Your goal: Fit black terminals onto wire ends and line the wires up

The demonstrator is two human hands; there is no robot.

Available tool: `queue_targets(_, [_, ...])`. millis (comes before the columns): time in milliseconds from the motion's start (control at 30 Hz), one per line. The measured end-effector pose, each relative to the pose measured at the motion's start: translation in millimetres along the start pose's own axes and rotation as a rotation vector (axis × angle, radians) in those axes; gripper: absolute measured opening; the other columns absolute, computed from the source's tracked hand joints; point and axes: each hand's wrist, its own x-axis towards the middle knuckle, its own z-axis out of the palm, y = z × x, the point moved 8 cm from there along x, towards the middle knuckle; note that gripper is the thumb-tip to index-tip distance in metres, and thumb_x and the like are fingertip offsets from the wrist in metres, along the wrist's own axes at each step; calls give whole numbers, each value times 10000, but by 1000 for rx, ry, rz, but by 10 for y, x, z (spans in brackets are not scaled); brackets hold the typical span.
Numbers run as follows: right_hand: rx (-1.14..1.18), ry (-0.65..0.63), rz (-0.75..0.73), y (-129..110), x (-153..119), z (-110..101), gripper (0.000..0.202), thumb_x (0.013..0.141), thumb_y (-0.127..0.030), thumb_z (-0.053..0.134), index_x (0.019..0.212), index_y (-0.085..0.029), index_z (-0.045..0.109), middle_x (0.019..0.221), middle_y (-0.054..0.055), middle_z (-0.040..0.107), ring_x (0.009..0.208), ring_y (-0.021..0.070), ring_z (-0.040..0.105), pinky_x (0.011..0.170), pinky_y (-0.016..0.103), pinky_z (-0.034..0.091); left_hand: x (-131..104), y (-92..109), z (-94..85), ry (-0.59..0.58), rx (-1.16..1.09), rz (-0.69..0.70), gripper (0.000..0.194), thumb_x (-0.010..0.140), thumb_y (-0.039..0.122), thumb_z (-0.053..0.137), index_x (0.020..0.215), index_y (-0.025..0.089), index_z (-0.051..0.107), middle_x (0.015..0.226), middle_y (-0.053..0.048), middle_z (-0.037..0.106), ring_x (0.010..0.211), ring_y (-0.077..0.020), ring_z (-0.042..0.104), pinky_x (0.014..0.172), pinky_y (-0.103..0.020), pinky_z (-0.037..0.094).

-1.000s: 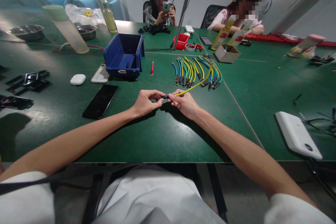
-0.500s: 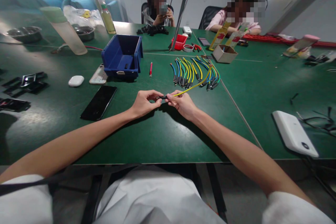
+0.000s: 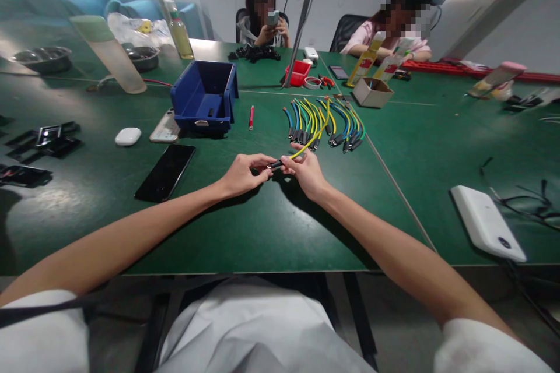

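Between my two hands is a yellow cable [image 3: 308,143] with a black sleeve and a metal lug on its near end. My left hand [image 3: 245,174] is closed, thumb and fingers pinching the lug end. Around the black sleeve, where the yellow part begins, my right hand [image 3: 308,174] is closed too. The cable's free end curves up and away to the right. Just beyond my hands lies a row of short blue, yellow and green cables [image 3: 345,122], most with black-sleeved ends towards me. A short red piece [image 3: 251,118] lies left of them.
A blue bin [image 3: 203,99] stands behind my left hand, with a black phone [image 3: 165,173] nearer me. A small cardboard box [image 3: 373,92] and a red container [image 3: 299,73] stand farther back. At right lies a white power bank [image 3: 487,223]. Two people sit across the table.
The cable's free end has swung left and more upright, and its lug end has shifted slightly right. One right-hand finger has stretched out; both hands still hold the cable.
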Motion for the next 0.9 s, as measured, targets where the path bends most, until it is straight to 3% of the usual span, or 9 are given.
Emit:
queue_targets(233, [-81, -21, -83, -55, -10, 6, 1011, 661, -354, 801, 1466, -185, 214, 697, -47, 656, 596, 129, 620, 603, 251, 522, 3, -10, 30, -49, 7, -17, 328, 839, 259, 620, 1130, 119, 677, 993, -107, 735, 844, -199, 717, 819, -324, 579])
queue_targets(533, [-125, -36, -123, -61, 11, 13, 1001, 679, -356, 780, 1493, -253, 206, 667, -74, 633, 591, 127, 624, 601, 246, 527, 3, -28, 2, -24, 46, 6, 296, 835, 287, 643, 1092, 161, 720, 994, -82, 741, 843, -192, 714, 783, -298, 580])
queue_targets(900, [-103, -80, -115, -45, 11, 42, 1039, 691, -332, 777, 1512, -238, 148, 640, -79, 619, 596, 129, 628, 620, 256, 533, 6, -94, -21, 2, 30, -22, 247, 812, 253, 680, 1040, 178, 741, 945, -68, 749, 828, -193, 717, 786, -307, 575])
